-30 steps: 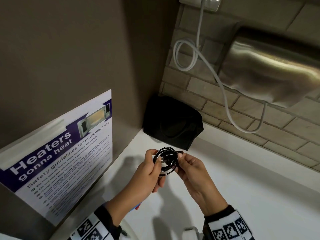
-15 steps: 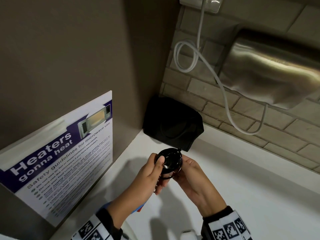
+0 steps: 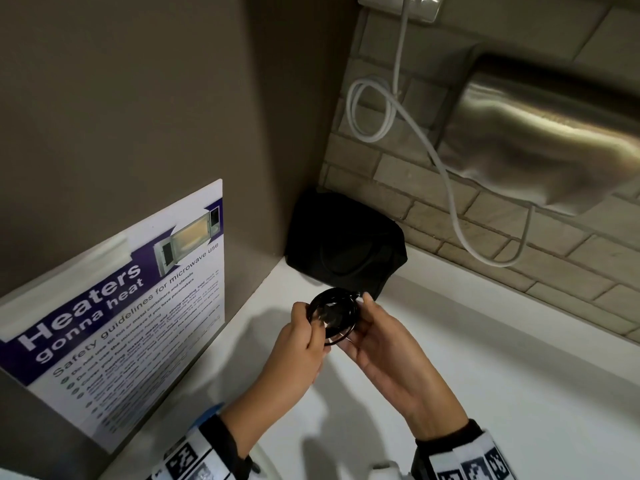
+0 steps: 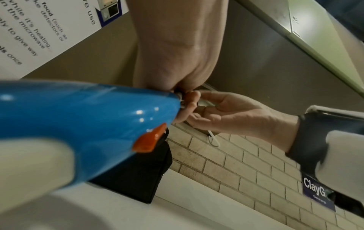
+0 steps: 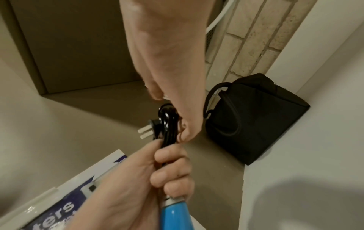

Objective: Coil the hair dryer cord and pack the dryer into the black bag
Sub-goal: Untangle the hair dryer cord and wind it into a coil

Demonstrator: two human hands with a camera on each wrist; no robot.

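The black hair dryer cord (image 3: pixel 334 315) is wound into a small coil, held above the white counter (image 3: pixel 485 393) between both hands. My left hand (image 3: pixel 310 329) grips the coil's left side, fingers curled round the cord (image 5: pixel 167 124) just above the dryer's blue handle (image 5: pixel 173 213). My right hand (image 3: pixel 367 318) pinches the coil's right side from below. The plug (image 5: pixel 146 132) with two flat prongs sticks out of the coil. The blue hair dryer (image 4: pixel 78 121) with its orange switch hangs under my left hand. The black bag (image 3: pixel 346 247) stands in the corner just behind the hands.
A microwave safety poster (image 3: pixel 131 306) leans on the brown side panel at left. On the brick wall a white cable (image 3: pixel 374 109) loops down beside a steel wall unit (image 3: pixel 554 140). A white basin rim (image 4: pixel 59 210) lies near my body.
The coil has drawn into a tighter, smaller ring. Both hands have shifted their hold on it and stayed in front of the bag.
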